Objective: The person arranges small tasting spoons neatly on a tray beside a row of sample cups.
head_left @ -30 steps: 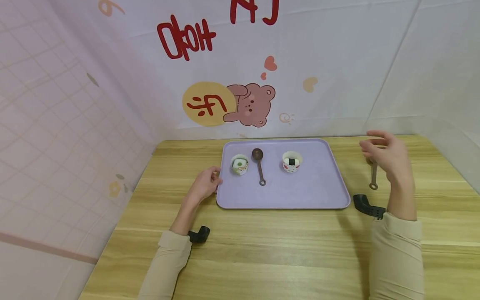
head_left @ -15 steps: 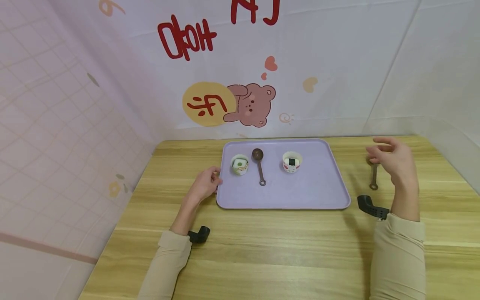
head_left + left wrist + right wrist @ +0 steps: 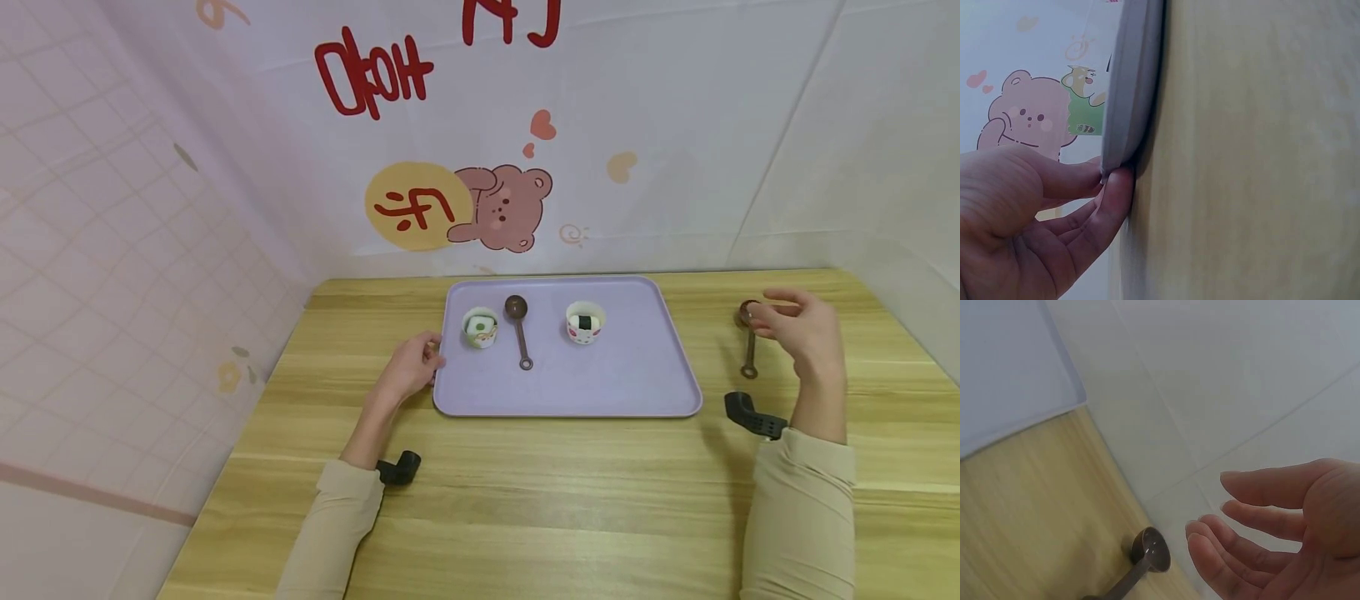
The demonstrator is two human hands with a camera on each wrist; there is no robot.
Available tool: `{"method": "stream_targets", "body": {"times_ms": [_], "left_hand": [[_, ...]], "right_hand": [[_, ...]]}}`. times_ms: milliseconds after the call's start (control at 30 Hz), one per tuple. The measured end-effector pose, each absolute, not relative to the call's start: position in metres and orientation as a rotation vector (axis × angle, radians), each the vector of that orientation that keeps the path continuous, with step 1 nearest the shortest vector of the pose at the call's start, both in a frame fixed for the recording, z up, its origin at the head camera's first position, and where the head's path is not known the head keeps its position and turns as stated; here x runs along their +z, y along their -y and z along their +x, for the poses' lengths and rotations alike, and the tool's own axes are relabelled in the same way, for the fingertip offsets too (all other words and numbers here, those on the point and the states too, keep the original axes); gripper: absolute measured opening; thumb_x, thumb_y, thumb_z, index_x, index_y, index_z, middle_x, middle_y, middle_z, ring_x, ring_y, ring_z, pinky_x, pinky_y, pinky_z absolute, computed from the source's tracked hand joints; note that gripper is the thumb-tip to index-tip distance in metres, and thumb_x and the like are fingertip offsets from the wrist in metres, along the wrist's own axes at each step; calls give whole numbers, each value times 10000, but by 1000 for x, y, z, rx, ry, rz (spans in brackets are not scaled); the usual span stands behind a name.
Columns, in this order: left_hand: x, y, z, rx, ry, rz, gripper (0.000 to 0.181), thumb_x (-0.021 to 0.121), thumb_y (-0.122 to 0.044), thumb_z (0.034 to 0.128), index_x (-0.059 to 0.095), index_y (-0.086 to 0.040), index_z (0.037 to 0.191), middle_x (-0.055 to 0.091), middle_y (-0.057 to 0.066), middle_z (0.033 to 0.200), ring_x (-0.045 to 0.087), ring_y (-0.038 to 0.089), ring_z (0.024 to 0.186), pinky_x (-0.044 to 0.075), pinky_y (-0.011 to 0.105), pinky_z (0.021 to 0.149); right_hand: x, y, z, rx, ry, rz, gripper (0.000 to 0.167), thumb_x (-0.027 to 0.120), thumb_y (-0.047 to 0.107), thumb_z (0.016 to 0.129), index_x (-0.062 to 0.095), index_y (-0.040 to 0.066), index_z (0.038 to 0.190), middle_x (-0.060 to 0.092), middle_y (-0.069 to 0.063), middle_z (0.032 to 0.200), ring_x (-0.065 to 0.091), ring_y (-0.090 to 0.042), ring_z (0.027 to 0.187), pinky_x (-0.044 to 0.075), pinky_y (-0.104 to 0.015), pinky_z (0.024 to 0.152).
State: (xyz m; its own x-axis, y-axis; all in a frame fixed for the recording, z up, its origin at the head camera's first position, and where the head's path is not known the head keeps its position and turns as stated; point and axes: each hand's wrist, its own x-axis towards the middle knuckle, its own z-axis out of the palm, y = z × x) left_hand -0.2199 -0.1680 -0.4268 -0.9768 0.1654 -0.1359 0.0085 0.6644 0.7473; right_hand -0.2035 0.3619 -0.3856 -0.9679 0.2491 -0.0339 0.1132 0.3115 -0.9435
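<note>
A lilac tray (image 3: 570, 392) lies on the table. My left hand (image 3: 407, 367) pinches its left rim, thumb on one side and fingers under the edge, as the left wrist view shows. On the tray, a brown measuring spoon (image 3: 521, 333) lies between a paper cup with a white and green piece (image 3: 481, 327) and a paper cup with a white rice ball banded in black (image 3: 584, 323). My right hand (image 3: 802, 329) hovers beside a second brown measuring spoon (image 3: 1147, 556), right of the tray. Its fingers are loosely bent, with nothing between thumb and fingertips.
The wooden table (image 3: 540, 508) ends against a white printed backdrop (image 3: 675, 125) at the back. A pale gridded sheet (image 3: 120, 250) rises on the left. A black wrist mount (image 3: 753, 418) sits on the right forearm.
My right hand has drifted right and slightly toward me, uncovering more of the second measuring spoon's bowl. My left hand and the tray have stayed in place.
</note>
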Motion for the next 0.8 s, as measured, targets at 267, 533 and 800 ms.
{"method": "stream_targets", "body": {"times_ms": [267,533,800], "left_hand": [[-427,168,-220,1195,-2696,149,405,620,-26,991,525,55,1377,612,144,907,599,190,673,534,274,603],[-427,168,-220,1194,-2697,154,407,624,-25,989,527,57,1375,610,134,902,597,184,677,543,272,612],[-426,168,-220,1187,-2695,160,401,621,-22,988,529,59,1370,610,134,901,599,184,669,539,271,611]], "right_hand": [[-394,-370,-203,1751,2456,-437,179,651,149,979,523,252,1051,601,263,757,654,29,645,558,-161,626],[-399,-377,-200,1768,2488,-494,185,642,141,981,542,105,1134,629,204,714,662,-8,612,561,-179,613],[-406,-384,-197,1693,2633,-549,544,606,190,1002,394,-167,1353,638,183,680,656,-3,615,567,-202,620]]}}
